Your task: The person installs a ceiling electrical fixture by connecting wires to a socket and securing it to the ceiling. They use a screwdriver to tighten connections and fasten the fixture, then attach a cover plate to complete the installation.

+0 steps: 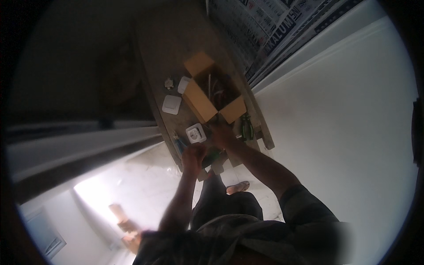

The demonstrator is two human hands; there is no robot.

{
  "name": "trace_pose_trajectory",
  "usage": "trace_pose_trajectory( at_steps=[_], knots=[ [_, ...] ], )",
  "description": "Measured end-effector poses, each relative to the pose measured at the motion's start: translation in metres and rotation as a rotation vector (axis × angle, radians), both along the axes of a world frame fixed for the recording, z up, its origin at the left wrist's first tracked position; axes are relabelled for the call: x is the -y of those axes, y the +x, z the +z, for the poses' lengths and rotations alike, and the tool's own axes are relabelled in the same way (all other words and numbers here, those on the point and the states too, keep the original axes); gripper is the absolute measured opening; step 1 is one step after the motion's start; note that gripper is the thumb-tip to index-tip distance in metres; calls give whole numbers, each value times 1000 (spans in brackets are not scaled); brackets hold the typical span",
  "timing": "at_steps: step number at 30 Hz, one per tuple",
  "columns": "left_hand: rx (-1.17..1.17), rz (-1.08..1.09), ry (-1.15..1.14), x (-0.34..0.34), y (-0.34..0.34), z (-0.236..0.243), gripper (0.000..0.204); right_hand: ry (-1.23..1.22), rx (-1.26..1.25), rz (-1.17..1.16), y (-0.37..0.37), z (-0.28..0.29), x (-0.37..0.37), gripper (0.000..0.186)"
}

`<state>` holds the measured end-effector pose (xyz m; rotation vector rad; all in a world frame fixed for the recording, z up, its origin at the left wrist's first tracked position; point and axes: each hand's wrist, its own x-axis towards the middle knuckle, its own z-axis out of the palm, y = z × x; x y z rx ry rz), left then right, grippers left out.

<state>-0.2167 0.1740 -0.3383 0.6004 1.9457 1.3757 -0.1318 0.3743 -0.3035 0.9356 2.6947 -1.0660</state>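
My left hand (193, 155) is at the near end of a wooden bench, its fingers curled in. What it holds, if anything, is too dim to make out. Just beyond it lies a white wall socket (195, 134) with a square frame. My right hand (221, 134) is to the right of the socket, close to the near corner of an open cardboard box (198, 100). Shadow and blur hide its fingertips. Pliers with green and black handles (247, 129) rest to the right of that hand. Thin blue and pale items (179, 142) lie left of the socket.
The wooden bench (165, 39) runs away from me. On it are a square white plate (172, 104), a second white piece (183, 84) by the box and a small metal-and-white part (168, 82). A white wall (335, 132) stands on the right, with printed sheets (274, 31) beyond.
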Motion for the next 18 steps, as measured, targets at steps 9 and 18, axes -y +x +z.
trace_pose_trajectory(
  at_steps=[9,18],
  knots=[
    [637,152,83,-10,12,55,22,-114,104,-172,41,74,9,44],
    [-68,-741,173,-64,131,141,40,-349,-374,-607,210,179,75,24]
  ],
)
